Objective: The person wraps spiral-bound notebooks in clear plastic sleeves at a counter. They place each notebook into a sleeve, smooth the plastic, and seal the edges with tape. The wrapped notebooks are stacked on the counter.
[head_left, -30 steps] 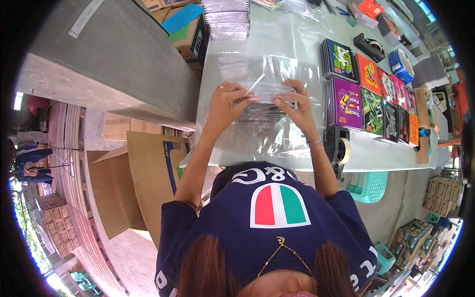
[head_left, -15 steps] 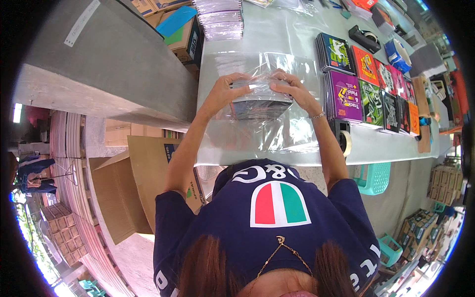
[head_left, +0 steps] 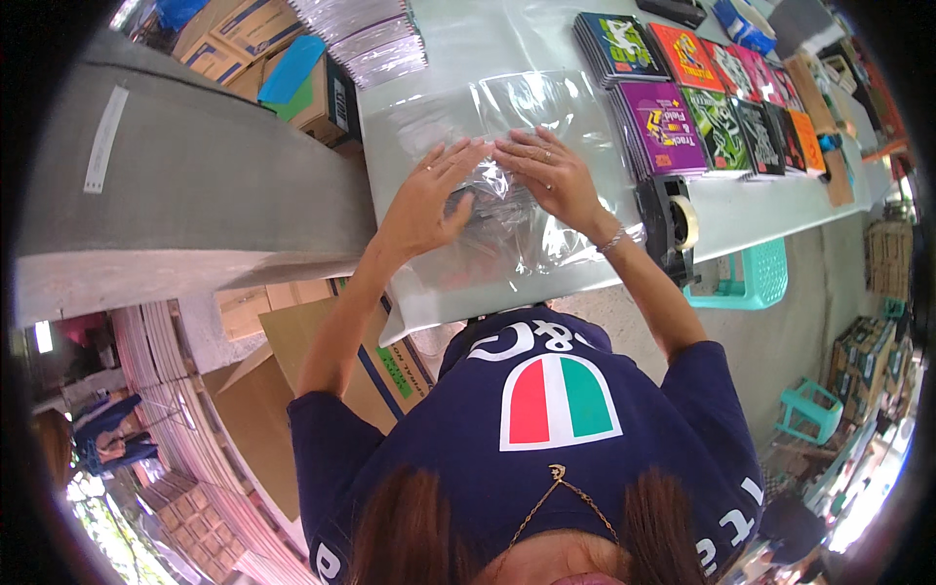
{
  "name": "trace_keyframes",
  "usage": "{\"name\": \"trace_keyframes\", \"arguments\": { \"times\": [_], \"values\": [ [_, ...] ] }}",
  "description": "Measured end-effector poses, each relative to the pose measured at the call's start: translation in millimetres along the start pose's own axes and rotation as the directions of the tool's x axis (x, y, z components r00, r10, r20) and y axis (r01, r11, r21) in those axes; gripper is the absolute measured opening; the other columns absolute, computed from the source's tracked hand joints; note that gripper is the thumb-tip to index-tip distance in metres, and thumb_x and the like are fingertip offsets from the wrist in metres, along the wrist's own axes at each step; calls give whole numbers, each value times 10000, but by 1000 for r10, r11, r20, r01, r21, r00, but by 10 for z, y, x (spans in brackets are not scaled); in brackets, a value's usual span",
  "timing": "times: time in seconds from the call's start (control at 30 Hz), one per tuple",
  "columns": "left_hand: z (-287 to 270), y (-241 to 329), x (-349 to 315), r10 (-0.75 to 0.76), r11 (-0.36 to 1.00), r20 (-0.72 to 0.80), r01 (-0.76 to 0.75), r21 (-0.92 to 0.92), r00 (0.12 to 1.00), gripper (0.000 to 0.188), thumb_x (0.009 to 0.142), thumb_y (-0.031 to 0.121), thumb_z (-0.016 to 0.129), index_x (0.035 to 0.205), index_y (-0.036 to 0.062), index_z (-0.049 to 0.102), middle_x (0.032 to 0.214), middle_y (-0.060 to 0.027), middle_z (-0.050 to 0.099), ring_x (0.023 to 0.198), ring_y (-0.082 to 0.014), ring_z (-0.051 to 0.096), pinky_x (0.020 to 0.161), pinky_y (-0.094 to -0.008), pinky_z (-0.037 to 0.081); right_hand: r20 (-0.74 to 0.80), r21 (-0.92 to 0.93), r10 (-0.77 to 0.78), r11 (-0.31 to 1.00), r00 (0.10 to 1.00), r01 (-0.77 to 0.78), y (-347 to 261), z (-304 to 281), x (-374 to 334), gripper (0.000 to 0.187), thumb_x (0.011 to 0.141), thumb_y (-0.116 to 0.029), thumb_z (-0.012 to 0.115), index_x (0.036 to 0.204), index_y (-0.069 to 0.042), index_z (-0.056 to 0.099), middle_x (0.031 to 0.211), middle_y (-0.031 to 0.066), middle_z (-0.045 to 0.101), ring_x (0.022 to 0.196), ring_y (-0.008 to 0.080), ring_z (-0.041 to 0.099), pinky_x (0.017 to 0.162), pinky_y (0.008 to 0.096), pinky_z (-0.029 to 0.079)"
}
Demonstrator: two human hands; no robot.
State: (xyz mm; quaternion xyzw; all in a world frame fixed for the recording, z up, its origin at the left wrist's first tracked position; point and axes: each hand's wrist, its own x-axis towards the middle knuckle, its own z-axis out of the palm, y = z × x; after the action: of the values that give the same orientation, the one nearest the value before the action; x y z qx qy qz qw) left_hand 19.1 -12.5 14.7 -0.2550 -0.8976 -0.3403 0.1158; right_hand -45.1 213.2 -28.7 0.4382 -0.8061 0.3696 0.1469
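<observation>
The left hand (head_left: 429, 205) and right hand (head_left: 554, 180) lie flat, fingertips nearly meeting, on clear plastic (head_left: 526, 252) over a dark bundle (head_left: 492, 212) on the table (head_left: 756, 210), seemingly smoothing it down, and the next move likely needs the plastic snug.

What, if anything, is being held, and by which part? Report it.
Left hand: nothing, laid open over the film. Right hand: fingers stretched over the film, thumb unclear; a hold cannot be told.

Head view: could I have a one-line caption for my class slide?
Left hand and right hand spread over clear plastic on a table, beside colourful books.
</observation>
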Motion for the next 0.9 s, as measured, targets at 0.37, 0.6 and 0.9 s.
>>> {"name": "trace_keyframes", "arguments": {
  "times": [0.37, 0.6, 0.9],
  "values": [
    [333, -152, -139, 185, 903, -129, -117, 412, 974, 443, 840, 56, 619, 1252, 218, 648, 1312, 18, 603, 1216, -230, 545, 1015, -391, 407, -626, 91, 464, 842, 627, -532, -201, -623, -1057, 367, 782, -17, 723, 1140, -69, 663, 1084, 129, 661, 1022, 296, 599, 954, 389, 423],
    [425, -170, -125, 248, 880, -162, -152, 450, 955, 430, 836, 76, 647, 1202, 301, 675, 1290, 55, 613, 1189, -209, 552, 1011, -404, 400, -65, 377, 992, 128, 111, -917, 209, -1525, -2832, 344, 884, -328, 685, 1054, -31, 708, 859, 58, 665, 728, 130, 614, 644, 273, 512],
    [444, -224, -100, 312, 852, -127, -218, 475, 942, 406, 845, 30, 590, 1171, 247, 700, 1275, 67, 623, 1208, -195, 539, 1024, -409, 379, -72, 424, 978, 206, 194, -882, 213, -1533, -2844, 340, 821, -299, 772, 917, 17, 694, 911, 73, 640, 788, 131, 632, 700, 263, 532]
  ]
}}
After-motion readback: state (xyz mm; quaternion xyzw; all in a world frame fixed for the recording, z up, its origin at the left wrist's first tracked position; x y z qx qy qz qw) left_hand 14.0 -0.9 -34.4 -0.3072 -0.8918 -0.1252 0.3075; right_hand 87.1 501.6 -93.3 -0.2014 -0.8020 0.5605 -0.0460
